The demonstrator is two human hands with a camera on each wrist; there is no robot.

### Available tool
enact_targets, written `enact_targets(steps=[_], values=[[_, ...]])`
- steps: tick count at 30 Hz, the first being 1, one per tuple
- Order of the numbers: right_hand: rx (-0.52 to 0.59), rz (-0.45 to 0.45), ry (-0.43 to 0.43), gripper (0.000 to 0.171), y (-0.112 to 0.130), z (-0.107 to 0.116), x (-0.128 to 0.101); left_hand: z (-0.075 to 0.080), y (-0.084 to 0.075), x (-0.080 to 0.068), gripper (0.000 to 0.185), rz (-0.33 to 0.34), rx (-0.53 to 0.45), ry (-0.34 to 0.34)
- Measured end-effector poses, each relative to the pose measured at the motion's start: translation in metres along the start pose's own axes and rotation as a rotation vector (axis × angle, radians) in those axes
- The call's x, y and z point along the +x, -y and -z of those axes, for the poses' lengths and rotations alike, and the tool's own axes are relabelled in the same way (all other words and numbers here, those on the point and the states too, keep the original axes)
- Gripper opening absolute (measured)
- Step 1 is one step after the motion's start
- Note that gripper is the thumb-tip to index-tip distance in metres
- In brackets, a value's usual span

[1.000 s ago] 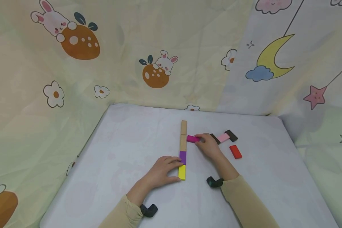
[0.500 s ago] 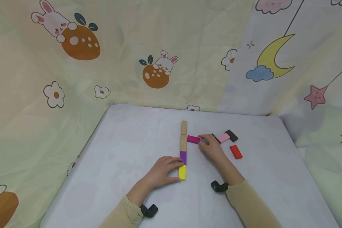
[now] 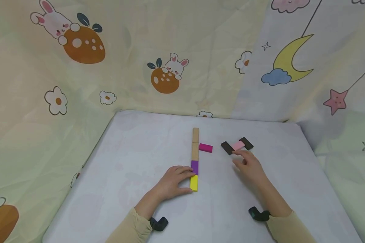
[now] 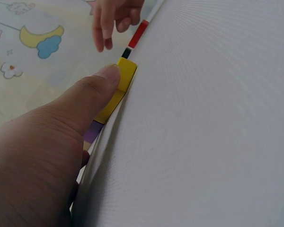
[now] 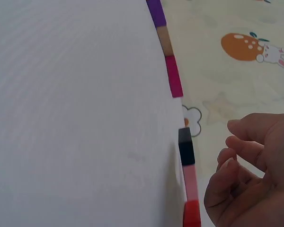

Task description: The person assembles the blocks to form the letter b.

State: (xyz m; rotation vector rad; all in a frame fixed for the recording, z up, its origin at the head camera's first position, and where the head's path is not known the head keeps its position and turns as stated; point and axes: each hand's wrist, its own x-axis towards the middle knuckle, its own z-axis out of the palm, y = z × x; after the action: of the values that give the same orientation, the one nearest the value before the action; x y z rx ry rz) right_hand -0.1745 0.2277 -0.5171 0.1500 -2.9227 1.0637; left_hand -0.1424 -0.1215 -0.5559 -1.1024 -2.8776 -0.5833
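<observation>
A straight row on the white table joins two plain wooden blocks point(image 3: 196, 135), a purple block point(image 3: 195, 165) and a yellow block point(image 3: 194, 184) at the near end. My left hand point(image 3: 171, 181) holds the yellow block, thumb at its near end and fingertips by the purple one. To the right of the row, a magenta block point(image 3: 205, 147) juts out sideways from the second wooden block. My right hand point(image 3: 251, 168) hangs above the table with fingers loosely bent and nothing between them. Below it lies a red block point(image 5: 191, 215), hidden behind that hand in the head view.
Two dark blocks point(image 3: 227, 147) with a pink block point(image 3: 238, 145) between them lie at the back right. A patterned cloth point(image 3: 213, 84) hangs behind and around the white table point(image 3: 134, 145). Both wrists carry a black camera mount point(image 3: 259, 214).
My right hand has let go of the magenta block and moved right and nearer, now covering the red block in the head view. The left hand has kept its place.
</observation>
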Motion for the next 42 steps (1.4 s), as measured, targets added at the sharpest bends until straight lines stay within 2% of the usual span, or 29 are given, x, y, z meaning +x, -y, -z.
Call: enact_targets(steps=[4,8,12,15,21,42], values=[[-0.037,-0.016,-0.063,0.04,-0.018,0.013,-0.009,0.0,0.0,0.0,0.06,0.004,0.0,0.002],[-0.057,-0.125,-0.091,0.044,-0.034,0.022,-0.014,0.0,0.0,0.0,0.061,0.018,-0.005,0.012],[-0.07,-0.233,-0.083,0.055,-0.048,0.024,-0.016,0.001,0.0,-0.001,0.061,0.022,-0.013,0.015],[-0.075,-0.266,-0.057,0.064,-0.053,0.023,-0.016,0.002,0.0,-0.001,0.061,0.022,-0.016,0.019],[-0.098,-0.266,-0.028,0.07,-0.057,0.02,-0.015,0.001,-0.001,0.0,0.061,0.014,-0.015,0.013],[-0.166,-0.228,-0.049,0.053,-0.056,0.018,-0.015,0.0,-0.001,0.0,0.062,0.022,0.005,0.019]])
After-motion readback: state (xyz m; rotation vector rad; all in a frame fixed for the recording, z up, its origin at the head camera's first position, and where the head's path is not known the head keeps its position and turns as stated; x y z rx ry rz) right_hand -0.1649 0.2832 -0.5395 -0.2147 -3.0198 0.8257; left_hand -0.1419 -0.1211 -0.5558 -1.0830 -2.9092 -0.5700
